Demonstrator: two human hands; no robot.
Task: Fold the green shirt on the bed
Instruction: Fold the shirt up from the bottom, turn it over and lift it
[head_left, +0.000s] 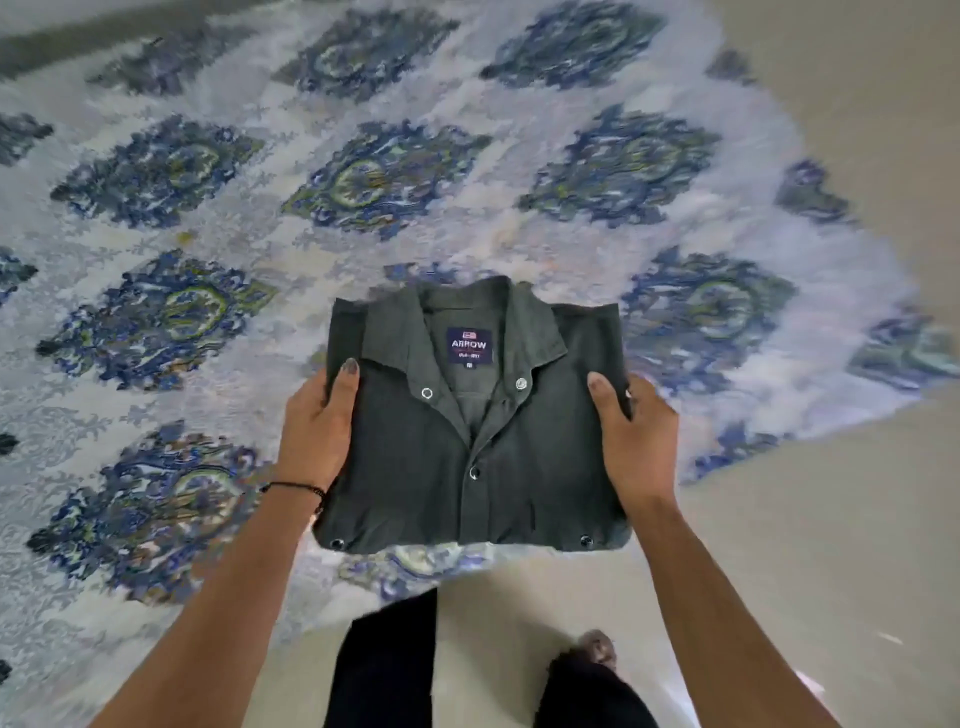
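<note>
— Beige floor (831, 519) and a bed (156, 364) under a blue-patterned cover; how is each grip?

— Both are closed on the green shirt (467, 457). The left hand (317, 431) clasps its left edge, thumb on top; the right hand (634, 436) clasps the right edge likewise.

— Where is the shirt?

— Folded into a neat rectangle, collar up, label (469, 345) showing, held over the bed's near edge. Whether it touches the cover, I cannot tell.

— Anything else?

— A black thread bracelet (296, 487) on the left wrist, and 2 dark trouser legs (384, 670) below.
</note>
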